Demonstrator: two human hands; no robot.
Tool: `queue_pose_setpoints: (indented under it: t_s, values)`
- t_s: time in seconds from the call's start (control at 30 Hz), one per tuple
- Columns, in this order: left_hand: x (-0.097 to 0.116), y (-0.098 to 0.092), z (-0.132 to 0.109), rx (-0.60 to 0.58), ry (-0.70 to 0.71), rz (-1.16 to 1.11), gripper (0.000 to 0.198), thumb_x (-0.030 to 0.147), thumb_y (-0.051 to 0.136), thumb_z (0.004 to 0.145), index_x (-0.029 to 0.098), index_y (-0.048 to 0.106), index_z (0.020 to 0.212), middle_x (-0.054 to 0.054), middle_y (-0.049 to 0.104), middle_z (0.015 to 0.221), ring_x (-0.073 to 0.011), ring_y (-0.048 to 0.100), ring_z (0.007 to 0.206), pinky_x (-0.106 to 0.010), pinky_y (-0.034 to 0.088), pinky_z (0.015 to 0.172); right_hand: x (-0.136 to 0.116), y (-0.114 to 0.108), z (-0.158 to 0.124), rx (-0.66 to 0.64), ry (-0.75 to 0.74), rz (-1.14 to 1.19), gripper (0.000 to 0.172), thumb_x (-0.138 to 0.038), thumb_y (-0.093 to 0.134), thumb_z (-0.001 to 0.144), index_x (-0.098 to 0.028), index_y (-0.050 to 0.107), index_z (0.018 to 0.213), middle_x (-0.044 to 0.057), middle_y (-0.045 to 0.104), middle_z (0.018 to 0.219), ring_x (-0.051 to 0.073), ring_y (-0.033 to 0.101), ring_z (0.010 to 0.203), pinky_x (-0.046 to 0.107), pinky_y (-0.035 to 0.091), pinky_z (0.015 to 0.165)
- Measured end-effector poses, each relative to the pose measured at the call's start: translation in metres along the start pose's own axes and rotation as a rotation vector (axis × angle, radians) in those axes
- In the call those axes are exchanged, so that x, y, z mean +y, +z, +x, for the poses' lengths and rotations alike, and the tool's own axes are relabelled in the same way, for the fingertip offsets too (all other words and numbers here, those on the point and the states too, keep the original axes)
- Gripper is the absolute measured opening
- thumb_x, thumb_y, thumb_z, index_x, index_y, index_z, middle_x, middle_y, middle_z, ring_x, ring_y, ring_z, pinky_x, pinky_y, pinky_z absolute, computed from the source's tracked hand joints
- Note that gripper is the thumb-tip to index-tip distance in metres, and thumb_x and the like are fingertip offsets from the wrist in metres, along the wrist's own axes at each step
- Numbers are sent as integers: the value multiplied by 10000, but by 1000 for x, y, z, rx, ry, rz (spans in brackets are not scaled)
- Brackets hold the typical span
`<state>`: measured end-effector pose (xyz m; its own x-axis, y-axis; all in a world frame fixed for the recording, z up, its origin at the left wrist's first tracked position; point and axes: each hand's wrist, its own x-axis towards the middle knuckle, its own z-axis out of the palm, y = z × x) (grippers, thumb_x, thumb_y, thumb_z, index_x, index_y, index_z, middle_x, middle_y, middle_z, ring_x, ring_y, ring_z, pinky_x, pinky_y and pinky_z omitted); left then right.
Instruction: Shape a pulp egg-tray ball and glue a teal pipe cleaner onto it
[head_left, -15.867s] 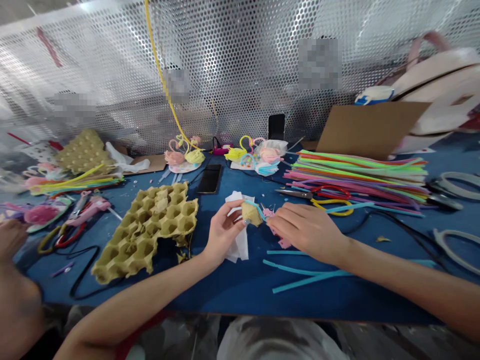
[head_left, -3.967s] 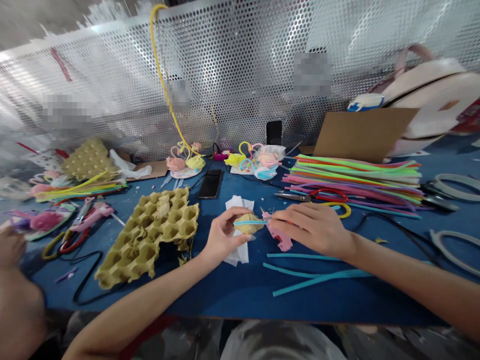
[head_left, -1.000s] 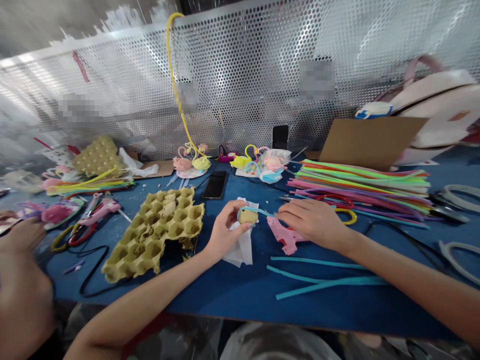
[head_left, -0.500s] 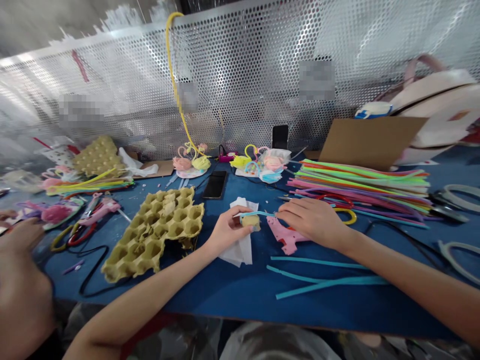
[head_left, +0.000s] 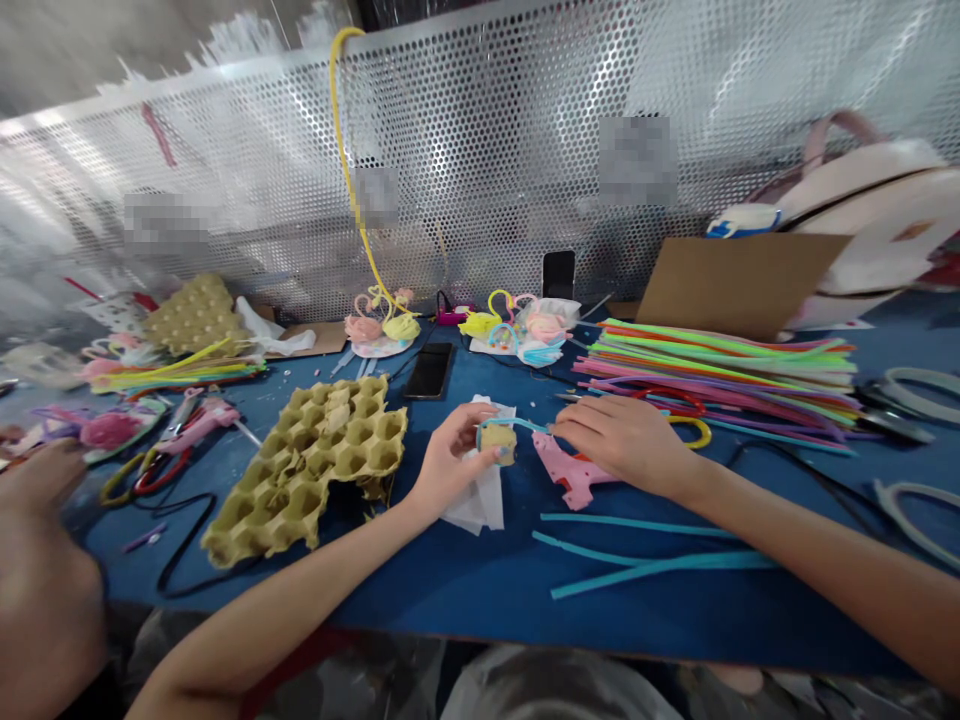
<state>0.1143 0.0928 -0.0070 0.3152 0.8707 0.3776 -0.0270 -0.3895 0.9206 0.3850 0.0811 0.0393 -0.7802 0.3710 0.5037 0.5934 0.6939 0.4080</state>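
Observation:
Between the thumb and fingers of my left hand (head_left: pixel 448 462) is a small tan egg-carton cup (head_left: pixel 498 445), held over a folded white tissue (head_left: pixel 480 503). A light blue pipe cleaner (head_left: pixel 517 424) curves around the cup's near-left side and runs right to my right hand (head_left: pixel 626 438), whose fingers are pinched on its other end. Partly under my right hand lies a pink glue gun (head_left: pixel 566 470). Several blue pipe cleaners (head_left: pixel 637 568) rest on the blue table in front of it.
At left lies a torn egg tray (head_left: pixel 307 470). A black phone (head_left: pixel 429 370) and pipe-cleaner swans (head_left: pixel 517 325) stand behind. A colourful pipe-cleaner pile (head_left: pixel 720 370) and scissors (head_left: pixel 694 430) are at right. Another person's hand (head_left: pixel 45 560) is at far left, near a second glue gun (head_left: pixel 202 425).
My left hand has turned the egg-carton cup, so more of it shows, and the pipe cleaner now bends down its left side. My right hand has barely moved.

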Motion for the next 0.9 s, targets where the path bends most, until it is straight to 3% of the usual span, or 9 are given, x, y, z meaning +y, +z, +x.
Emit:
queue_pose_setpoints:
  t_s: [0.33, 0.5, 0.57, 0.73, 0.8, 0.9]
  values:
    - [0, 0, -4, 24, 91, -3, 345, 354, 790, 826, 191, 664, 1103, -89, 634, 1123, -212, 650, 1008, -326, 564, 879, 3, 4, -4, -35, 47, -1, 215, -76, 532, 966, -163, 722, 1017, 73, 758, 1005, 201, 655, 899, 314, 450, 748]
    - [1, 1, -3, -6, 27, -122, 352, 352, 825, 791, 182, 669, 1056, -94, 645, 1072, -236, 674, 998, -335, 569, 842, 4, 4, -3, -59, 110, 34, 240, -73, 502, 966, -181, 709, 1021, 82, 742, 1042, 208, 646, 949, 325, 464, 813]
    - [2, 1, -2, -13, 5, -144, 357, 360, 830, 786, 179, 667, 1048, -93, 664, 1042, -236, 678, 990, -322, 565, 826, 3, 5, -3, -54, 168, 24, 221, -92, 498, 970, -184, 698, 996, 90, 725, 1036, 215, 640, 962, 312, 460, 772]
    - [2, 1, 0, -23, -26, -188, 367, 349, 832, 785, 182, 653, 1058, -75, 700, 990, -197, 691, 897, -271, 551, 754, -2, 7, -3, -75, 402, 123, 146, -273, 500, 1005, -173, 606, 1007, 30, 669, 815, 141, 554, 569, 277, 293, 475]
    - [1, 2, 1, -18, -62, -183, 385, 355, 829, 790, 187, 637, 1078, -68, 715, 967, -192, 694, 863, -271, 549, 736, -1, 4, -1, -149, 410, 247, 152, -318, 518, 999, -184, 584, 973, 11, 661, 777, 147, 571, 569, 267, 334, 496]
    - [1, 1, 1, -1, -122, -171, 405, 357, 820, 800, 193, 612, 1106, -66, 731, 943, -195, 697, 846, -284, 551, 742, 5, -5, -3, -300, 300, 425, 189, -385, 573, 979, -205, 617, 942, 52, 715, 933, 213, 682, 839, 305, 490, 690]
